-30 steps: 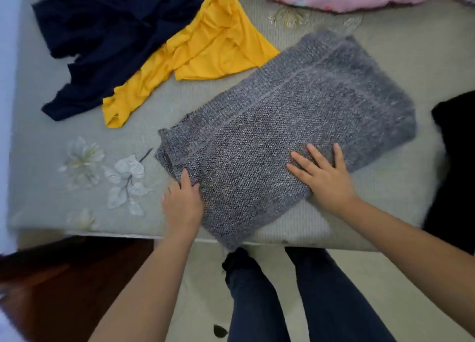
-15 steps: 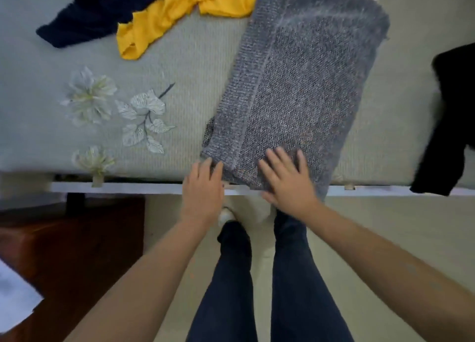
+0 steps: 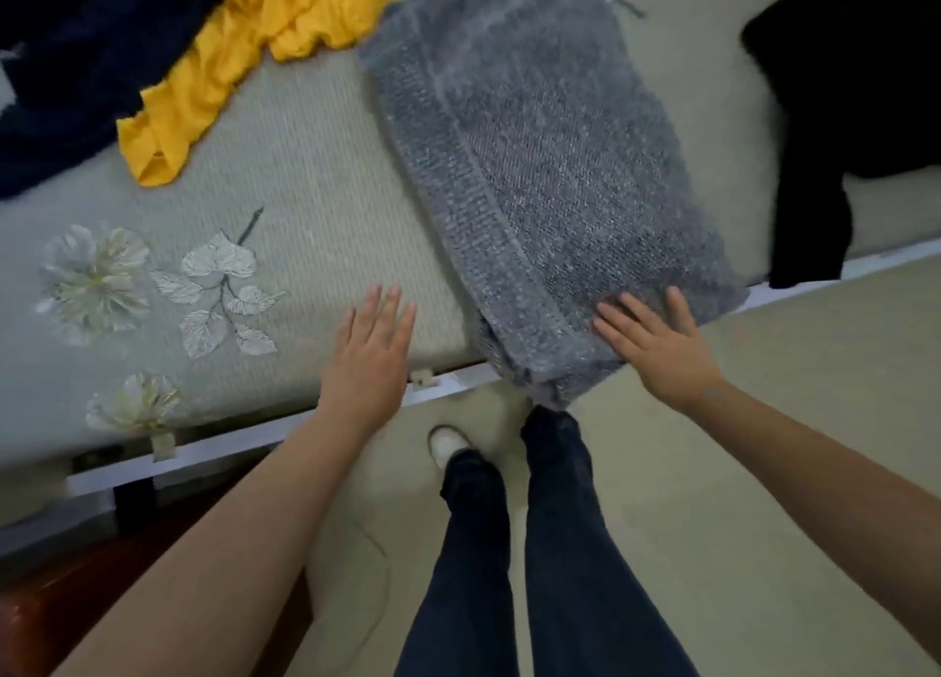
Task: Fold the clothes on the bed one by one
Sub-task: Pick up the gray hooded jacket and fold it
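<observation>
Though unlabelled, grey sweater [image 3: 555, 177] under right hand [image 3: 662, 350].

A single head-worn wide-angle view looks steeply down, close over the bed [image 3: 315, 177] edge and floor [image 3: 764, 447].

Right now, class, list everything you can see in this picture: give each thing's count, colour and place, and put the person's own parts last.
sweater: one, grey knit, folded, on the bed, its near end hanging over the edge
yellow garment: one, yellow, crumpled, top left of the bed
navy garment: one, dark navy, far left, partly under the yellow garment
black garment: one, black, right, draped over the bed edge
bed: one, pale grey-green cover with pale embroidered flowers at left
floor: beige, below the bed
left hand: one, fingers straight, over the bed beside the sweater
right hand: one, flat on the sweater's near end
legs: two, dark trousers, one pale shoe
</observation>
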The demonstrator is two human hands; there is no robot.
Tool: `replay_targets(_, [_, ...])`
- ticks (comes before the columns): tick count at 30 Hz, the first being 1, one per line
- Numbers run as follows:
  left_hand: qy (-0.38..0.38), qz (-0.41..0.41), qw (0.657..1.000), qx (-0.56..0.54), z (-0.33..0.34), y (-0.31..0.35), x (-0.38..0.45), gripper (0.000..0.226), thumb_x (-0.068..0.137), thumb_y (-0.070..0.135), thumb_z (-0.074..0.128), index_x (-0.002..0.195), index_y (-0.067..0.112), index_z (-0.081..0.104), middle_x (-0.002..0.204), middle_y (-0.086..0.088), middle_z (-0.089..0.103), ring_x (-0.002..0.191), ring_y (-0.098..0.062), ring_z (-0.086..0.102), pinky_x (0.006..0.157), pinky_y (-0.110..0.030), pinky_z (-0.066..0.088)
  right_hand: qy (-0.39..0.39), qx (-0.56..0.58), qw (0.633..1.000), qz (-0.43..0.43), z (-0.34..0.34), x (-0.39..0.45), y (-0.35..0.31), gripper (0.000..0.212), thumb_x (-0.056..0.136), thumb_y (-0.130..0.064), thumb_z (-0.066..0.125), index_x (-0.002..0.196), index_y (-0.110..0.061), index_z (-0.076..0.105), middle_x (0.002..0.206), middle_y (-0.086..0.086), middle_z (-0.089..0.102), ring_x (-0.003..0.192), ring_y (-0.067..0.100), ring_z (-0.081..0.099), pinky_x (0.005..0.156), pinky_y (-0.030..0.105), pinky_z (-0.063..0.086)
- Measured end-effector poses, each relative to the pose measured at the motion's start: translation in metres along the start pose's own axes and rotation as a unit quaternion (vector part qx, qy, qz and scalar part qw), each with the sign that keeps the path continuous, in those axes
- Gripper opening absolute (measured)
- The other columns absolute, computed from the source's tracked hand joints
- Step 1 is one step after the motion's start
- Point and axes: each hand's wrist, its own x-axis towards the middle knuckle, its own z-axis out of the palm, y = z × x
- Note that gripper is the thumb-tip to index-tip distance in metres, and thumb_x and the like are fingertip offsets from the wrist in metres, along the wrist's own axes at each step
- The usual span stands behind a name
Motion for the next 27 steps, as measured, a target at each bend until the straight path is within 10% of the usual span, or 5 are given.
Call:
replay_targets(6, [0.026, 0.091, 0.995, 0.043, -0.015, 0.058, 0.056, 0.066, 0.096, 0.021, 0.032, 0.145, 0.009, -0.011, 0.154, -0.008, -0.014, 0.141, -0.025, -0.015, 0.114, -0.038, -0.007, -0.254, 0.050, 0.930, 0.262, 0.018, -0.026, 0.085, 0.059, 0.097, -0.016, 0.031, 0.147, -0.028, 0.001, 0.156, 0.000, -0.004, 0.143, 0.027, -0.005, 0.112, 0.055, -0.002])
replay_targets(10, [0.031, 0.128, 0.989, 0.061, -0.028, 0.087, 0.085, 0.063, 0.097, 0.019, 0.029, 0.144, 0.011, -0.012, 0.154, -0.006, -0.016, 0.140, -0.022, -0.019, 0.112, -0.036, -0.011, -0.151, 0.192, 0.939, 0.244, 0.006, -0.004, 0.028, 0.059, 0.096, -0.024, 0.037, 0.147, -0.018, 0.010, 0.156, 0.007, 0.004, 0.143, 0.026, -0.002, 0.113, 0.048, -0.005])
replay_targets(15, [-0.019, 0.147, 0.979, 0.140, -0.047, 0.087, 0.111, 0.067, 0.098, 0.024, 0.031, 0.144, 0.009, -0.016, 0.153, -0.006, -0.019, 0.140, -0.023, -0.020, 0.113, -0.036, -0.010, -0.044, 0.182, 0.943, 0.276, -0.006, 0.030, -0.040, 0.081, 0.064, -0.062, 0.067, 0.132, -0.022, 0.048, 0.140, 0.006, 0.045, 0.129, 0.024, 0.043, 0.099, 0.052, 0.038])
replay_targets(20, [-0.056, 0.171, 0.962, 0.207, -0.069, 0.065, 0.131, 0.073, 0.096, 0.029, 0.038, 0.144, 0.010, -0.014, 0.153, -0.007, -0.019, 0.140, -0.023, -0.020, 0.113, -0.035, -0.009, -0.121, 0.265, 0.921, 0.258, 0.025, 0.072, -0.042, 0.097, 0.086, -0.054, 0.048, 0.138, -0.019, -0.027, 0.130, 0.009, -0.046, 0.127, 0.032, -0.037, 0.093, 0.060, -0.022])
replay_targets(27, [-0.087, 0.209, 0.956, 0.187, -0.063, 0.064, 0.176, 0.093, 0.088, 0.053, 0.045, 0.143, 0.010, -0.017, 0.147, -0.001, -0.028, 0.138, -0.019, -0.023, 0.112, -0.033, -0.008, -0.039, 0.188, 0.947, 0.256, 0.032, 0.070, -0.015, 0.070, 0.059, -0.058, 0.075, 0.122, -0.034, 0.057, 0.126, 0.003, 0.059, 0.115, 0.022, 0.058, 0.084, 0.051, 0.050])
